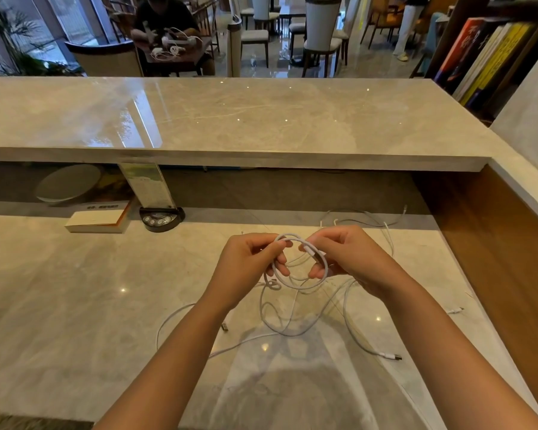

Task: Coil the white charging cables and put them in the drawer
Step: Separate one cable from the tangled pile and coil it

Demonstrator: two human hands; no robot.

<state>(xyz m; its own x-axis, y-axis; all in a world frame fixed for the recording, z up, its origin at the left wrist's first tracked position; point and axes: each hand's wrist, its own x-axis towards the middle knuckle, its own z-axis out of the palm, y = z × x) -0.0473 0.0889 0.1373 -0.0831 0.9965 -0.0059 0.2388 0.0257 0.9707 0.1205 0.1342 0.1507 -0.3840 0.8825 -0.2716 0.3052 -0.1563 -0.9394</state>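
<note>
No drawer or other open container shows in this view; the cables lie on the bare marble desk (pixel 75 290) or hang from the hands.

The white cable (pixel 300 264) being worked is wound into a small round coil of a few turns, held up just above the desk between the two hands. From the coil, slack strands drop and spread in loose loops on the desk below, one ending in a plug (pixel 392 356) near the right forearm. More loose white cables (pixel 367 219) lie farther back on the desk, toward the wooden side panel.

The left hand (pixel 249 268) has its grip closed on the left side of the coil, thumb and fingers pinching the turns. The right hand (pixel 348 259) is closed on the right side, fingers curled round the turns.

A book (pixel 97 219) and a small black stand (pixel 161 217) sit at the back left of the desk.
</note>
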